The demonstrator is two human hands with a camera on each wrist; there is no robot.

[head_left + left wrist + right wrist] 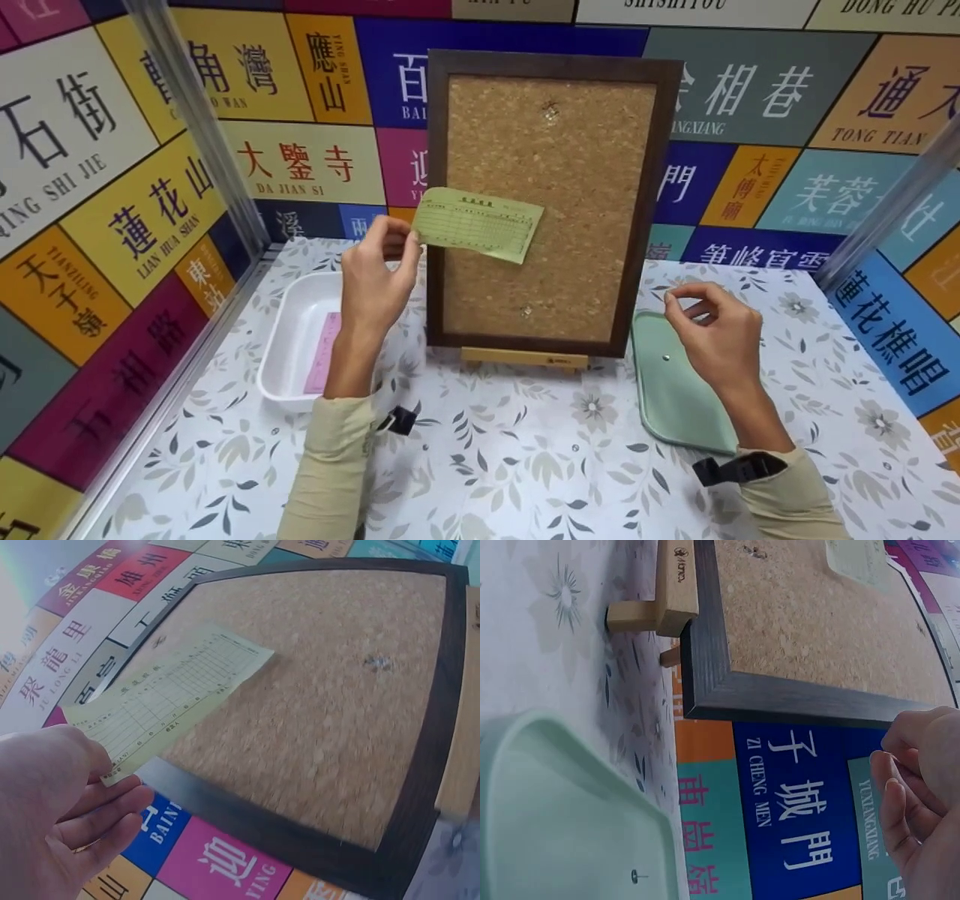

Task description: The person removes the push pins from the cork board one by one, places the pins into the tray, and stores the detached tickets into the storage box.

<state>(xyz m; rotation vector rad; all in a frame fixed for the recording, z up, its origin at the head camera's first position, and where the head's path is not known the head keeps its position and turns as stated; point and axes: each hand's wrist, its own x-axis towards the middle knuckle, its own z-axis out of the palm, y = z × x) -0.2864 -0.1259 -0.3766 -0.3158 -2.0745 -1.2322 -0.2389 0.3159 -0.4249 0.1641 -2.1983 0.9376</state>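
My left hand (pixel 379 274) pinches the left end of a pale green printed paper slip (pixel 480 225) between thumb and fingers. The slip overlaps the left side of a cork board (pixel 547 172) in the head view, its right end slightly lower. In the left wrist view the slip (pixel 176 686) slants across the cork, and its near corner lies under my thumb. My right hand (pixel 716 330) hovers over a green tray (pixel 686 397), thumb and index fingertips together. Nothing shows between those fingertips. A small metal pin (pixel 666 358) lies in the tray.
The dark-framed board leans upright on a wooden stand (pixel 525 358). Small shiny spots mark the cork near its top and bottom. A white tray (pixel 289 375) at left contains a pink slip (pixel 322 360). Printed panels (pixel 300 161) wall the back and sides of the flower-patterned table (pixel 510 442).
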